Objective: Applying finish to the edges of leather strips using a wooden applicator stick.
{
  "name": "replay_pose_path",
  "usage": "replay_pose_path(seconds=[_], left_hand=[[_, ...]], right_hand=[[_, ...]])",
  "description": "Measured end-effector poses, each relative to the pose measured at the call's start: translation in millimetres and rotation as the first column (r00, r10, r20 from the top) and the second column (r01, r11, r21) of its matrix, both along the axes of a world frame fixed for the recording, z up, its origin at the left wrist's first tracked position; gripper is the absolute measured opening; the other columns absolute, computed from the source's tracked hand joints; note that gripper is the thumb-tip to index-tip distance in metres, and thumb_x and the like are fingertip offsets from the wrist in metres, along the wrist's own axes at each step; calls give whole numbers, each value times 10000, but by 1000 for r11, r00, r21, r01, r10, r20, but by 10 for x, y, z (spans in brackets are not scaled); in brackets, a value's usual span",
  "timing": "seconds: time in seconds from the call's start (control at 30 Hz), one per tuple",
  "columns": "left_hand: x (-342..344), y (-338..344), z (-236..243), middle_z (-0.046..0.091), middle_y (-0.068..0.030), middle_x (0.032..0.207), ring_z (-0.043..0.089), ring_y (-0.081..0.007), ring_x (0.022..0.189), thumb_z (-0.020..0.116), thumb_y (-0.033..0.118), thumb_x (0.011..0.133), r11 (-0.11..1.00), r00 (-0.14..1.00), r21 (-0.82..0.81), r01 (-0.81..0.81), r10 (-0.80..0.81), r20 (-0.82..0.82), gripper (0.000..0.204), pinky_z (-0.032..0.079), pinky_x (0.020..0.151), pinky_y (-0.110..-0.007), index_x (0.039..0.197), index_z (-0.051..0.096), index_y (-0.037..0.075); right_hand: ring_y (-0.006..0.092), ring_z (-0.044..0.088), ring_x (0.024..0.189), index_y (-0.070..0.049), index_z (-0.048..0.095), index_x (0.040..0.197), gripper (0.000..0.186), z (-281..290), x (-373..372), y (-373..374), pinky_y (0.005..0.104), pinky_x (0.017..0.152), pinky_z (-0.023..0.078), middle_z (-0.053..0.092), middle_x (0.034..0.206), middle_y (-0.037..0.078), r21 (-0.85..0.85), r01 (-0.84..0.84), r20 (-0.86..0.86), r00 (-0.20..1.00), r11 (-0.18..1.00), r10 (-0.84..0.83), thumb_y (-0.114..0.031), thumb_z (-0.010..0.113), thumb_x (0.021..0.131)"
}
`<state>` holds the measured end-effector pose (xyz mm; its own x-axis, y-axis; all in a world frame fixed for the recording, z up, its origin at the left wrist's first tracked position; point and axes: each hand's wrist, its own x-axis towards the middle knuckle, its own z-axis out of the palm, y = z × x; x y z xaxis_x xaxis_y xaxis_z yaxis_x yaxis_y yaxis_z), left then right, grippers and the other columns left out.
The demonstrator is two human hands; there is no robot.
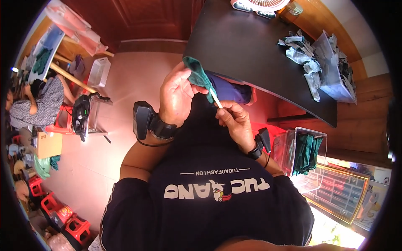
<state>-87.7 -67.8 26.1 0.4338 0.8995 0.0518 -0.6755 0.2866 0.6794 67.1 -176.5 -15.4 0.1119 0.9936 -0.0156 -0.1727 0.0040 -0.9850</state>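
In front of my chest, my left hand (178, 94) is closed on a small dark green cloth piece (197, 75), its palm turned partly up. The cloth's rounded end stands up past my fingers. A thin white stick (216, 99) runs into or along the lower end of the cloth; which one I cannot tell. My right hand (235, 123) pinches the stick's near end between thumb and fingers. Each wrist wears a black strapped device. To the right of my right hand, a clear plastic bin (296, 144) holds several folded dark green cloth pieces (309, 154).
Ahead to the right stands a dark table (238, 46) with a pale fan (264, 5), a pile of grey-green cloth strips (303, 60) and a clear tub (328, 67). Leftward are a white basket (99, 72), a seated person (39, 102), a cardboard box (48, 144) and red stools (77, 228).
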Motion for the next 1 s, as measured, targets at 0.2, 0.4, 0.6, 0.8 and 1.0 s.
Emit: replay_pose_path(seconds=[0.2,0.4,0.6,0.8,1.0], left_hand=[[60,-63,30,601,-65,823,609,-179,761,438,150,861,996,994,44,-83,86,-72,205,506,676,-330,993,540,31],[129,-107,-100,599,-68,817,615,-169,764,448,116,845,999,997,43,-11,14,-73,169,527,654,-335,956,537,26],[147,-93,-14,606,-63,852,625,-170,760,464,136,882,983,980,100,-155,166,-110,171,544,660,-341,984,551,30],[45,-72,-4,616,-74,920,621,-144,788,462,144,899,987,978,120,-103,122,-169,165,537,605,-286,996,552,44],[-120,35,39,599,-196,1061,626,-281,943,400,156,915,993,980,117,-24,46,-191,258,521,563,-245,1111,504,24]], right_hand=[[19,464,602,-53,618,1001,136,-28,56,9,167,545,385,568,707,-37,-48,89,69,994,995,-86,-137,595,897],[12,423,542,-61,604,987,140,-33,54,10,164,488,345,540,660,-42,-22,53,0,999,998,-53,-174,586,906],[13,423,536,-51,621,961,161,44,83,-16,165,480,342,528,645,-41,-100,19,24,1000,995,-17,-198,575,915],[19,429,562,-45,643,979,171,-5,62,-9,175,485,343,524,668,-38,-2,51,96,994,999,-50,-190,589,905],[33,466,636,-29,644,973,134,16,52,22,178,563,383,534,705,-35,-7,108,175,979,994,-105,-128,600,894]])
